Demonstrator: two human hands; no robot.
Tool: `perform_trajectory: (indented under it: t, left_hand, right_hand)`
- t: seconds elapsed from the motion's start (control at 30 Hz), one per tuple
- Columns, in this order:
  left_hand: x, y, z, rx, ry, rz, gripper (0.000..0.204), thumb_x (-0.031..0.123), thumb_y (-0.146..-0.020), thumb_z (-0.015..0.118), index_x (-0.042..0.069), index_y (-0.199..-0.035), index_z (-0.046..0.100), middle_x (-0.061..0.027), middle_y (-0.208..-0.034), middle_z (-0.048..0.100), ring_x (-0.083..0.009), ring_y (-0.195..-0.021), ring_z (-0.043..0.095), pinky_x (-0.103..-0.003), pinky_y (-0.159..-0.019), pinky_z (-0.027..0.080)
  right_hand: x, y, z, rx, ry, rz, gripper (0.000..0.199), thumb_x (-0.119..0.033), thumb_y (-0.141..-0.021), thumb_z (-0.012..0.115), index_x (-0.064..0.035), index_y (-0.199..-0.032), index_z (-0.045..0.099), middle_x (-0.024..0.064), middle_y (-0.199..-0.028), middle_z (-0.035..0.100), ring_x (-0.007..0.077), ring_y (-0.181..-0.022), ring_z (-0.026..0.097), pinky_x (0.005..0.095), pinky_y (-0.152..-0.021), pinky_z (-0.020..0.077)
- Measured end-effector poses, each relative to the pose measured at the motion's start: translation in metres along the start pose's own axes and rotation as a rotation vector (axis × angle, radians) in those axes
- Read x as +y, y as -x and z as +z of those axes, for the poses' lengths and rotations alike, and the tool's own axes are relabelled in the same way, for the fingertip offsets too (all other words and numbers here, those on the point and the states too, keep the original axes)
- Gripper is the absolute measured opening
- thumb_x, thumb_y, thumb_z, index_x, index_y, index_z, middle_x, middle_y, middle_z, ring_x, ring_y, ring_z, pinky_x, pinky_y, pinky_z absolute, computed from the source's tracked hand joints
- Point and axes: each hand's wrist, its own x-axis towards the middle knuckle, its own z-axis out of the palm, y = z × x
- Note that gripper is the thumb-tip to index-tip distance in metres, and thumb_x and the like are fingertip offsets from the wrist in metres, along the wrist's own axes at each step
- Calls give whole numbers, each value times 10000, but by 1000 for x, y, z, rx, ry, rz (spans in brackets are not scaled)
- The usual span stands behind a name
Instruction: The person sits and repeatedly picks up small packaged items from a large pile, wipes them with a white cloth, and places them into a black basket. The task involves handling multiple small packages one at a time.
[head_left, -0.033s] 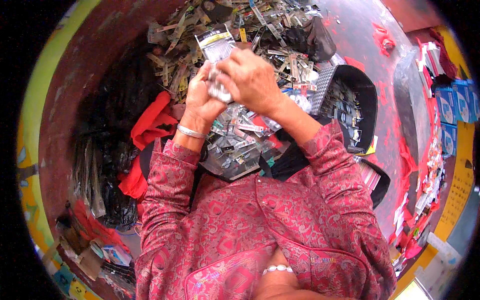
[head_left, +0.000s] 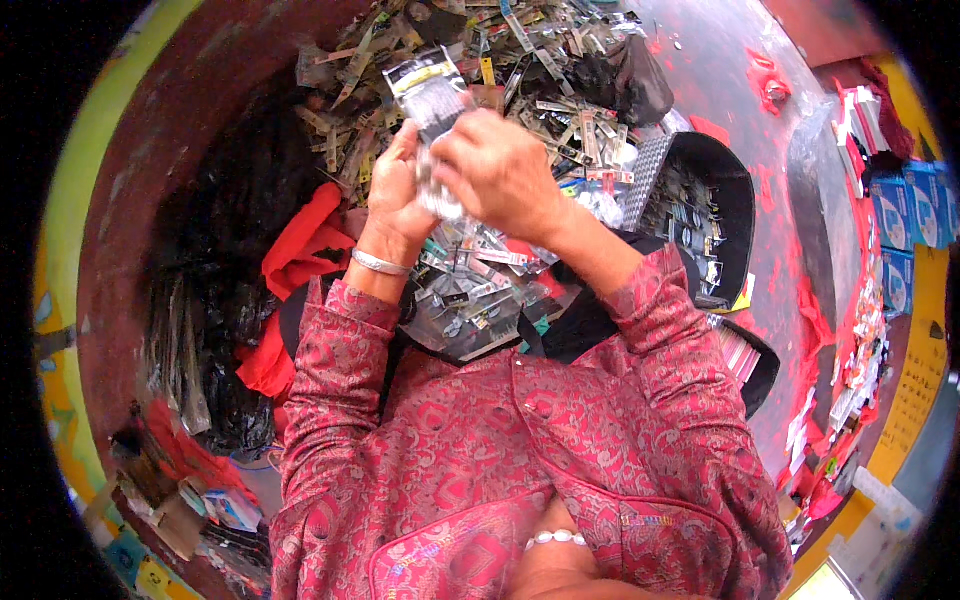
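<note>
A: Packet: where?

B: The packet, clear with a black top end, is sitting between the two hands, overlapping the heap's near side in this view. Its black end is pointing away from the body and leaning left.

A: Left hand?

B: Left hand is closing on the packet's lower left side, just nearer the body than the heap. Thumb is lying up along the edge; the other fingers are mostly hiding behind (a silvery bracelet is circling that wrist).

A: Right?

B: Right hand is crossing in front of the heap, fingers curling over the packet's lower right part. Blurring there; whether they are pinching it or only touching, I cannot tell.

A: Around them?

B: Loose strips are lying nearer the body than the heap. A black tub, holding small packs, is standing right of the heap and nearer. Red cloth is bunching on the heap's near left, with black plastic spreading farther left. Blue boxes are standing far right of the heap, well apart.
</note>
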Motion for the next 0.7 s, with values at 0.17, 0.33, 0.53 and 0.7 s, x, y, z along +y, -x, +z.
perform_trajectory:
  t: [0.17,0.33,0.53,0.7]
  left_hand:
    - [14,2,4,-313,-38,23,513,332,-942,259,-4,-1330,246,-120,-1315,400,-298,-1173,420,-455,-958,369]
    - [11,3,13,-230,-26,41,504,349,-950,212,-5,-1296,307,-122,-1270,449,-270,-1076,506,-409,-897,436]
    - [-13,11,35,38,-491,35,440,324,-937,333,22,-1255,368,-150,-1190,512,-264,-1001,555,-391,-830,480]
    - [-21,27,42,-1,-564,6,698,-2,-659,660,67,-1282,353,-58,-1106,542,-178,-969,560,-325,-865,454]
  right_hand:
    - [4,12,-34,-154,-172,-6,129,-120,-669,646,-61,-747,561,80,-723,527,262,-693,552,349,-593,457]
    - [50,10,-58,150,154,490,126,-167,-725,609,-46,-752,592,97,-735,580,273,-696,581,351,-609,461]
    - [38,-6,-57,566,-193,543,95,-107,-795,605,-20,-832,605,54,-738,598,134,-698,562,248,-643,438]
    - [30,0,-30,264,40,235,87,-90,-705,626,-49,-774,592,105,-753,568,283,-706,570,341,-635,458]
